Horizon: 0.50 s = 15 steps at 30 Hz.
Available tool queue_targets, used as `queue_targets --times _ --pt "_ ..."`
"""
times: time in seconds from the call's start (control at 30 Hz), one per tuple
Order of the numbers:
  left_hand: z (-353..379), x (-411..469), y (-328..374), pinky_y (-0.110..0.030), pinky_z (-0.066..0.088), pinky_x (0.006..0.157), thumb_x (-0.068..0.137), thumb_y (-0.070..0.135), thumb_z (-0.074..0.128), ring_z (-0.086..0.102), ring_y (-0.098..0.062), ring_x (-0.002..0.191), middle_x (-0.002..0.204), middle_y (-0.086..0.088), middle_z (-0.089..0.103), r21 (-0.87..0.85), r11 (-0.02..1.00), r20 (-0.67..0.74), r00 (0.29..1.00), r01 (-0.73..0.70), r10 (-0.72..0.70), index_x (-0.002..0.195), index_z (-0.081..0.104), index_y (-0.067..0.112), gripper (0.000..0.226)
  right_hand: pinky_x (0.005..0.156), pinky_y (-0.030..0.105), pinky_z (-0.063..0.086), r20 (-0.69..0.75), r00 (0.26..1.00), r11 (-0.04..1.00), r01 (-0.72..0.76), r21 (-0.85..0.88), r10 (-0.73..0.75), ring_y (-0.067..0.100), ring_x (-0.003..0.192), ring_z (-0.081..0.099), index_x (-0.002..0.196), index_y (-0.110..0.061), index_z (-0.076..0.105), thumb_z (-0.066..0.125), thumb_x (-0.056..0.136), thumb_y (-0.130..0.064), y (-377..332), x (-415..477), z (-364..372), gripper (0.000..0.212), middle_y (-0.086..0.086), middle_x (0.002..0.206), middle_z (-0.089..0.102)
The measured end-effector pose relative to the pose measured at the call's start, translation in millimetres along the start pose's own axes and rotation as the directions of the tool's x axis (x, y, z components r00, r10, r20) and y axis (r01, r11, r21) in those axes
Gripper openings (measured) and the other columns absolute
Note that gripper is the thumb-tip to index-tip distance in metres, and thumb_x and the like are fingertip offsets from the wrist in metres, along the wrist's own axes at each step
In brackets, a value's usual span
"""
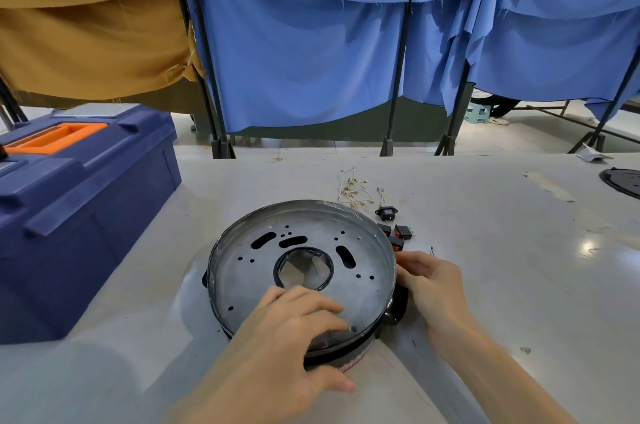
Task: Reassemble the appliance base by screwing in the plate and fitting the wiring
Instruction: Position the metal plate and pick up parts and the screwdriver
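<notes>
Metal plate (242, 271), left hand (287, 337) seemingly gripping.

Grey table (485, 285), round appliance base (360, 261), blue toolbox (86, 216) at left, loose wires (356, 193), switches (403, 232)

The round plate (239, 271) in the middle of the frame is grey metal, dull and a bit smudged, with a shinier rim. The base (332, 356) under it looks like glossy black plastic. The table (502, 285) is smooth and grey, with a bright shine at the right. The toolbox (86, 216) at the left is smooth blue plastic, and its handle (59, 138) is orange plastic. At the top hangs soft blue cloth (311, 60), and at the upper left brown cloth (86, 25) with frayed edges.
</notes>
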<state>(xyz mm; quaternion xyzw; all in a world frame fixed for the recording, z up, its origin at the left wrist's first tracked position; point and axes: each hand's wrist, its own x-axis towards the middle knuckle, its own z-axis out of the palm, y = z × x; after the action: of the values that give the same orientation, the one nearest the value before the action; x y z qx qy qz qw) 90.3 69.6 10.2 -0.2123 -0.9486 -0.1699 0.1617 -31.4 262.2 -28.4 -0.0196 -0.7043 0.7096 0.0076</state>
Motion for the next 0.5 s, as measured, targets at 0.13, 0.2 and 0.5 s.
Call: queue_targets --times 0.13,0.2,0.5 --pt "8 3 12 -0.005 0.043 0.083 0.060 0.073 0.060 0.062 0.005 0.106 0.110 0.026 0.066 0.150 0.988 0.084 0.996 -0.040 0.028 0.093 0.075 0.045 0.045 0.075 0.028 0.053 -0.007 1.000 1.000 -0.006 0.010 0.006 0.014 0.079 0.073 0.083 -0.016 0.076 0.071 0.083 0.002 0 -2 0 0.018 -0.001 0.080 0.077" --pt "11 5 13 -0.011 0.049 0.080 0.064 0.066 0.069 0.066 0.002 0.102 0.104 0.024 0.069 0.168 0.983 0.080 0.995 -0.068 0.055 0.087 0.077 0.044 0.033 0.075 0.028 0.053 -0.011 1.000 1.000 -0.009 0.013 0.009 0.013 0.078 0.073 0.084 -0.015 0.076 0.071 0.083 0.001 -1 -2 1 0.017 -0.001 0.080 0.077" --pt "13 6 11 -0.011 0.047 0.070 0.077 0.053 0.044 0.067 0.004 0.093 0.097 0.025 0.069 0.149 0.988 0.039 0.998 -0.049 0.044 0.079 0.077 0.043 0.034 0.078 0.030 0.054 -0.020 0.999 1.000 -0.025 0.014 0.026 0.013 0.081 0.073 0.088 -0.014 0.076 0.072 0.085 -0.005 -1 -3 3 0.010 -0.002 0.082 0.077"
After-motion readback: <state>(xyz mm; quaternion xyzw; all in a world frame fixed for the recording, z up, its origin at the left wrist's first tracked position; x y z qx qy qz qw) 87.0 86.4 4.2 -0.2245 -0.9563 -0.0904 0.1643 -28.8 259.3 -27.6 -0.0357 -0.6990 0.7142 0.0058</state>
